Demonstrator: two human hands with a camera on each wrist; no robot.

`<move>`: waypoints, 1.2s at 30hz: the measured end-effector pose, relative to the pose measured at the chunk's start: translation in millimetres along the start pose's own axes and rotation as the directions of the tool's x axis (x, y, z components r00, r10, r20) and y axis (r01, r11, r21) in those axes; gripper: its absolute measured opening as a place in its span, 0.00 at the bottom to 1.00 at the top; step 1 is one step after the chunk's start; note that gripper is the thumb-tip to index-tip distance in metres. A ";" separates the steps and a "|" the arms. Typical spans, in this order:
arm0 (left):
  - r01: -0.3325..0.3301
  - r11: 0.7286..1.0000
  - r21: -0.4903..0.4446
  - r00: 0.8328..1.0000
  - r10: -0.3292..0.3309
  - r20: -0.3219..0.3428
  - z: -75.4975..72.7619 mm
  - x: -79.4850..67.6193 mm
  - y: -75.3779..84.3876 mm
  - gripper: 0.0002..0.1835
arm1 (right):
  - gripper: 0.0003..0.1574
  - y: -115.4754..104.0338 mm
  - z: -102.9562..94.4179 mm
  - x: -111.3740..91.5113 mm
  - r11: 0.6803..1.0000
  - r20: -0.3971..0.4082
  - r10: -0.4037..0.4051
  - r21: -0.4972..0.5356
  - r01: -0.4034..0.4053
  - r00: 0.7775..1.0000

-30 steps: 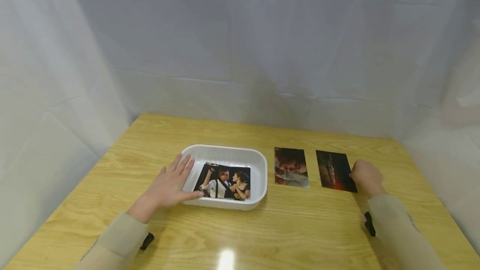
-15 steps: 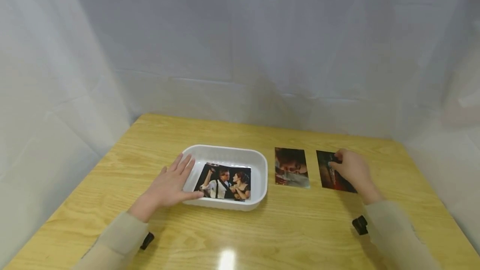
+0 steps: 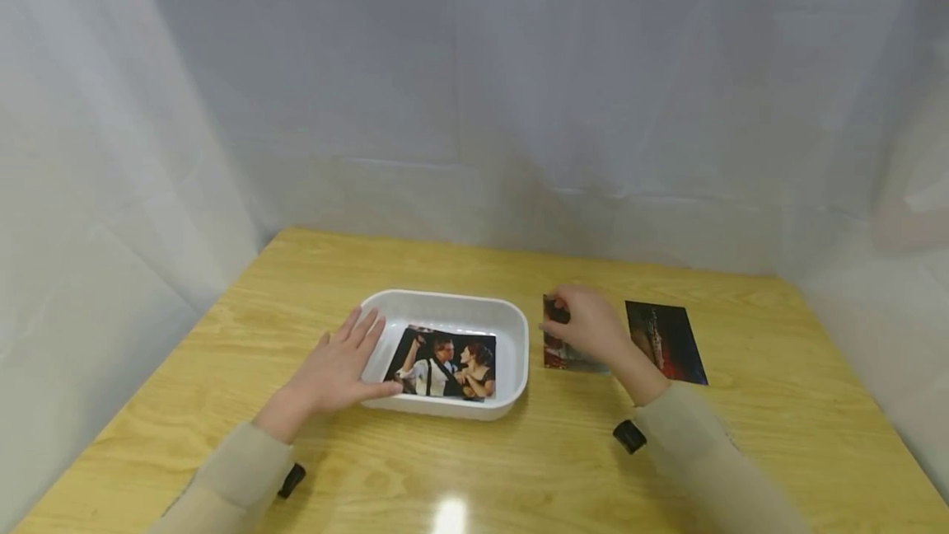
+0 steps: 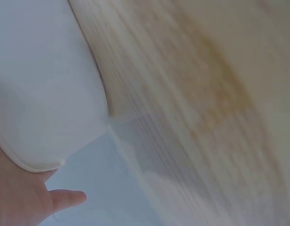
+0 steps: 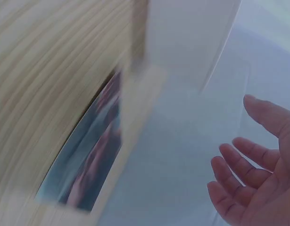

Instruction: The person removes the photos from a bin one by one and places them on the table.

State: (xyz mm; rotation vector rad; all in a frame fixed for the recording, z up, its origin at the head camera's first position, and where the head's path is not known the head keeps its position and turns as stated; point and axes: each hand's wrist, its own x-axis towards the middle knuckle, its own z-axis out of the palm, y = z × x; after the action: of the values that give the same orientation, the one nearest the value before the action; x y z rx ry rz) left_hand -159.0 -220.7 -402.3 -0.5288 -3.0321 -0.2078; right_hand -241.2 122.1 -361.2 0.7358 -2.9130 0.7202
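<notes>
My left hand (image 3: pixel 334 373) lies spread over the left rim of a white rectangular dish (image 3: pixel 445 295), thumb near its front corner. A photo print (image 3: pixel 445 365) of two people against black lies in the dish. To the right, my right hand (image 3: pixel 593 328) is over a second photo print (image 3: pixel 559 358), hiding much of it. In the right wrist view the fingers (image 5: pixel 244 174) are loosely bent, thumb apart, holding nothing; that print lies flat on the wood. A third, dark print (image 3: pixel 678 344) with red at its lower part lies beyond the right wrist.
The wooden table (image 3: pixel 474 468) carries the dish and prints. White sheeting (image 3: pixel 460 89) hangs behind and at both sides. Black clips (image 3: pixel 629 437) show at the sleeves. A bright reflection shows near the table's front.
My right hand has moved left, from beside the dark print, across it, to over the middle print. The left hand, dish and prints stay where they were.
</notes>
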 end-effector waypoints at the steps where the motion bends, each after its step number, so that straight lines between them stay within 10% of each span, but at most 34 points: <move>1: -0.001 1.000 0.000 1.000 0.001 -0.001 0.1 -0.1 0.2 0.54 | 0.27 -5.8 3.8 2.7 1.000 0.001 -0.011 0.011 0.011 1.000; 20: 0.001 1.000 -0.001 1.000 -0.001 -0.008 0.8 -0.4 -0.7 0.53 | 0.35 -60.1 65.5 32.3 0.961 0.180 -0.240 -0.093 0.259 0.954; 28: 0.000 1.000 -0.001 1.000 0.000 -0.007 0.1 -0.7 -0.6 0.53 | 0.58 -65.0 89.8 33.6 0.935 0.390 -0.152 -0.240 0.259 0.908; 36: 0.007 1.000 -0.011 1.000 -0.007 0.000 -1.1 -1.1 -0.1 0.53 | 0.61 -71.3 93.8 31.5 0.903 0.465 -0.089 -0.335 0.268 0.881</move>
State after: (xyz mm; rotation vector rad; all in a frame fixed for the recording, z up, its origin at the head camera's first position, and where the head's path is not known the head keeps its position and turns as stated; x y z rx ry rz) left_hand -158.0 -221.3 -401.4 -0.5198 -3.0349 -0.2252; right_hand -230.4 10.6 -409.2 1.2314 -3.1456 -0.0762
